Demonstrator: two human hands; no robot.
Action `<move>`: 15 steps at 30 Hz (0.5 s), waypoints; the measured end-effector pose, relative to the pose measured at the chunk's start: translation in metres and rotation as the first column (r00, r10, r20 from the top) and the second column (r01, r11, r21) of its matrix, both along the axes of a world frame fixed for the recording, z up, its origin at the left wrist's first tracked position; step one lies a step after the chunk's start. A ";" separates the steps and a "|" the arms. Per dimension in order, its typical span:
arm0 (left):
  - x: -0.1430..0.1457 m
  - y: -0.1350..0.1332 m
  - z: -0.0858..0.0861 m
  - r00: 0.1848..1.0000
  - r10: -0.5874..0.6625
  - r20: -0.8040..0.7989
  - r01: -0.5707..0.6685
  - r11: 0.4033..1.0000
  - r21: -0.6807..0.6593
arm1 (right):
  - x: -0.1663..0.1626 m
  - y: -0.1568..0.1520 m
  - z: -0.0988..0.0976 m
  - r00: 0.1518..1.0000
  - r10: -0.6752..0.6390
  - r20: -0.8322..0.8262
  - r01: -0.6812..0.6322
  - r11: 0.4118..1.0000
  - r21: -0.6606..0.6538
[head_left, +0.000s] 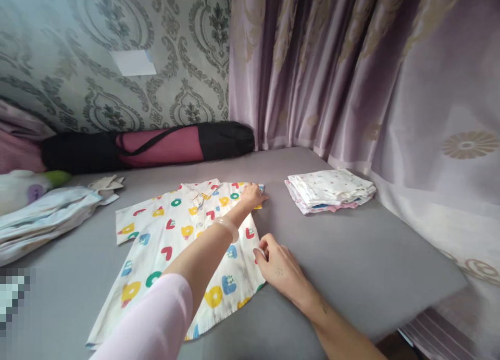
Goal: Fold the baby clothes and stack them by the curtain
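Note:
A small white shirt (172,240) printed with coloured letters lies flat on the grey bed surface (344,256). My left hand (253,194) reaches across it and rests at its upper right corner, near the shoulder, fingers closed on the cloth there. A pale bracelet (228,225) circles that wrist. My right hand (278,266) lies on the shirt's right edge lower down, fingers curled and pinching the fabric.
A stack of folded white and pink clothes (330,189) sits to the right. Loose pale garments (47,214) lie at the left. A black and maroon long bag (156,145) lies along the wallpapered wall. Purple curtains (371,73) hang behind and to the right.

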State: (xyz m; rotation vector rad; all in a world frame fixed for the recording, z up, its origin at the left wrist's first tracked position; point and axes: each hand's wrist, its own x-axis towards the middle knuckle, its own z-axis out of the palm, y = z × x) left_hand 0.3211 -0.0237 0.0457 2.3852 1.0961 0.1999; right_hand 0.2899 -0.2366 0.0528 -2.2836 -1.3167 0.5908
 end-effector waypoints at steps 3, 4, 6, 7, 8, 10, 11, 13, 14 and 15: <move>-0.001 0.008 0.001 0.999 0.033 0.042 -0.031 0.997 -0.068 | -0.003 -0.001 0.000 0.999 0.045 0.031 -0.044 0.999 -0.024; -0.003 0.012 0.002 0.997 0.050 0.061 -0.044 0.994 -0.098 | -0.004 -0.001 0.000 0.998 0.060 0.035 -0.059 0.998 -0.029; -0.008 0.021 0.006 0.990 0.092 0.107 -0.073 0.982 -0.174 | -0.005 -0.003 0.001 0.996 0.086 0.028 -0.085 0.996 -0.031; -0.011 0.026 0.008 0.984 0.121 0.134 -0.089 0.972 -0.218 | -0.005 -0.004 0.002 0.995 0.097 0.021 -0.096 0.995 -0.029; -0.015 0.031 0.012 0.974 0.154 0.164 -0.107 0.958 -0.266 | -0.005 -0.005 0.003 0.994 0.107 0.013 -0.107 0.994 -0.023; -0.027 0.042 0.020 0.946 0.230 0.228 -0.137 0.922 -0.361 | -0.005 -0.007 0.005 0.991 0.133 0.001 -0.133 0.991 -0.008; -0.034 0.047 0.024 0.927 0.269 0.260 -0.148 0.902 -0.405 | -0.006 -0.008 0.006 0.989 0.147 -0.002 -0.147 0.989 -0.002; -0.051 0.057 0.032 0.885 0.339 0.319 -0.157 0.863 -0.481 | -0.010 -0.008 0.007 0.986 0.170 -0.001 -0.170 0.985 0.010; -0.060 0.062 0.036 0.863 0.370 0.344 -0.158 0.844 -0.512 | -0.012 -0.008 0.007 0.984 0.176 0.005 -0.176 0.984 0.018; -0.070 0.066 0.038 0.841 0.400 0.365 -0.161 0.827 -0.538 | -0.015 -0.008 0.006 0.983 0.182 0.016 -0.183 0.983 0.031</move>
